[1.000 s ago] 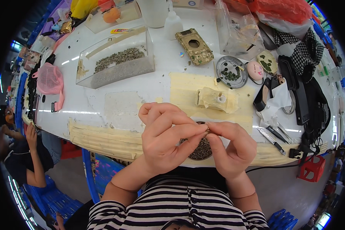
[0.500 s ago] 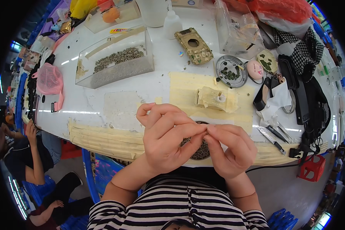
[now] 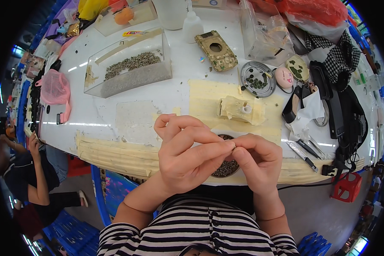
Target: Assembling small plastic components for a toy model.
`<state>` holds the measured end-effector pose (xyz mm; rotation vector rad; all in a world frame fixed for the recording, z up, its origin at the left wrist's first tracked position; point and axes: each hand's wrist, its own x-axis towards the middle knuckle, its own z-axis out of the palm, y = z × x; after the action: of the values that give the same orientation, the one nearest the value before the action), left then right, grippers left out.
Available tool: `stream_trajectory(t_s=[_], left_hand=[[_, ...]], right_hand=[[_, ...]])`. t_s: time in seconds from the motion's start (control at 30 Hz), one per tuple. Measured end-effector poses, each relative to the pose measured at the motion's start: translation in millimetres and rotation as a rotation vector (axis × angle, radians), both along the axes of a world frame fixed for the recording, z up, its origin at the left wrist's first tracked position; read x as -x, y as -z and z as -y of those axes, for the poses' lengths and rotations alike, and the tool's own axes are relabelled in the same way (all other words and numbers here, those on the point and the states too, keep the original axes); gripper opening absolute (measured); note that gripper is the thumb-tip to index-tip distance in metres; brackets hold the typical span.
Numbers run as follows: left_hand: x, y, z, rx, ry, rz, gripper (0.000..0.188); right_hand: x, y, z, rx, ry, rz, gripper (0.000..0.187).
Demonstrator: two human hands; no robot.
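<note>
My left hand [image 3: 187, 155] and my right hand [image 3: 260, 160] meet fingertip to fingertip near the table's front edge. Both are closed in a pinch, and whatever sits between the tips is too small to name. Under them, partly hidden, is a round dish [image 3: 227, 170] full of small brownish-grey pieces. Just beyond my fingers stands a tape-wrapped block [image 3: 234, 110] with a short white tube sticking up. A camouflage-painted model tank hull [image 3: 221, 59] with a round hole lies farther off. Right of it a clear round dish [image 3: 266, 90] contains small dark green parts.
A clear box [image 3: 130, 85] of small metallic pieces stands to the left, beside a pink mesh item [image 3: 55, 87]. A white bottle [image 3: 193, 27] is at the back. A craft knife [image 3: 302, 157] and tweezers [image 3: 309, 149] lie right. Another person [image 3: 27, 175] sits at far left.
My pinched fingertips have shifted slightly right, and my right hand has turned a little, its thumb more upright. More of the dish below shows. The person at far left has moved slightly.
</note>
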<state>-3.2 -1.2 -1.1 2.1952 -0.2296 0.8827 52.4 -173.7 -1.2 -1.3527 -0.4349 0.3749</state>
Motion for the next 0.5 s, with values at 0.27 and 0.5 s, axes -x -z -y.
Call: stream_trajectory(t_s=[0.27, 0.5], left_hand=[[-2, 1, 4, -0.020, -0.079, -0.008, 0.023], [-3, 0, -4, -0.002, 0.007, 0.021, 0.027]], right_hand=[[-1, 1, -6, 0.207, 0.232, 0.719, 0.024], [-1, 0, -7, 0.222, 0.238, 0.706, 0.025]])
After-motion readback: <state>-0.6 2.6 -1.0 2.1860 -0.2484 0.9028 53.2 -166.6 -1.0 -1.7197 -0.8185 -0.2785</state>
